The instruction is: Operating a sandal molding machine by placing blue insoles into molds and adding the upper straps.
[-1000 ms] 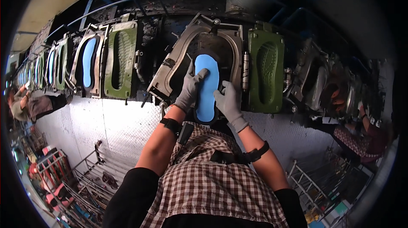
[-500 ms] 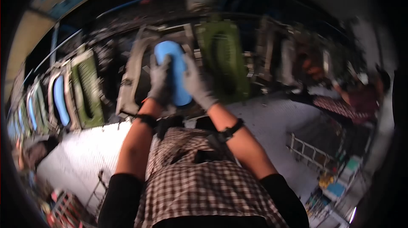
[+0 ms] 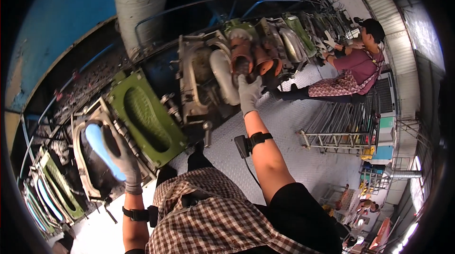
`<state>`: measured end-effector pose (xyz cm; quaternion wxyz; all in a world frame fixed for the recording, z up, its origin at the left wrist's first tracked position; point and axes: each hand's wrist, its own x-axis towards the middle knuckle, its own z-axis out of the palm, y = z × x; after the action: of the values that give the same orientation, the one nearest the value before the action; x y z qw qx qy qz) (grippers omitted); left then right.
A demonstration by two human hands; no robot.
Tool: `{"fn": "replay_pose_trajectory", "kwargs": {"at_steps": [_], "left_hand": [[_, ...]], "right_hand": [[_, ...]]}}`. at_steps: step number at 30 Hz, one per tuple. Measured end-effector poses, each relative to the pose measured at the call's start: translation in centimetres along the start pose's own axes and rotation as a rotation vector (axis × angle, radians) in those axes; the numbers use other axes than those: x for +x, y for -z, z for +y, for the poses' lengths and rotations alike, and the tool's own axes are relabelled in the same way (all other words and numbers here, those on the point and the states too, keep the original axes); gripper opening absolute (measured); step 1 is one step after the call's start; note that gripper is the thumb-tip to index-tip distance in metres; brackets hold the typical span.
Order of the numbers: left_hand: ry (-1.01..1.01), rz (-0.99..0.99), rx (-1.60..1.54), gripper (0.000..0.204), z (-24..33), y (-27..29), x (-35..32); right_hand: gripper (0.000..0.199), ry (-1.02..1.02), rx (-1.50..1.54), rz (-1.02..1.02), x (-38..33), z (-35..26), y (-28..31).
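Observation:
My left hand [image 3: 124, 159], in a grey glove, rests on a blue shoe sole [image 3: 98, 149] that lies in an open metal mould [image 3: 84, 159] at the lower left. My right hand [image 3: 249, 94], also gloved, reaches up and right toward a neighbouring mould [image 3: 208, 81] with a pale sole-shaped part [image 3: 223, 82] and brown lasts [image 3: 251, 57]; its fingers are spread against the mould's edge and hold nothing. A green mould lid [image 3: 144, 119] stands open between my two hands.
More green moulds [image 3: 52, 183] line the machine to the lower left. Another person [image 3: 353, 71] in a cap works at the moulds on the right. A metal rack [image 3: 339, 128] stands on the checker-plate floor [image 3: 294, 159]. A large grey duct [image 3: 140, 7] rises above.
My view has swung right. Both hands were on the blue sole; now my right hand has left it and reached to the neighbouring mould, while my left hand stays on the sole.

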<state>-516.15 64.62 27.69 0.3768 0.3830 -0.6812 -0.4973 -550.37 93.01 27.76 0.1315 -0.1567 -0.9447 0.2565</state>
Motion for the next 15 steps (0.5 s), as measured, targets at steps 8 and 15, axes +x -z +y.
{"fn": "replay_pose_trajectory", "kwargs": {"at_steps": [8,15], "left_hand": [[0.408,-0.624,-0.393,0.053,8.2,-26.7,-3.1],[0.823,-0.606,-0.608,0.038,-0.5,-40.2,-2.0]], "right_hand": [[0.037,0.006,0.823,-0.356,3.1,5.6,-0.4],[0.01,-0.06,1.223,-0.699,6.1,1.6,4.6]]}}
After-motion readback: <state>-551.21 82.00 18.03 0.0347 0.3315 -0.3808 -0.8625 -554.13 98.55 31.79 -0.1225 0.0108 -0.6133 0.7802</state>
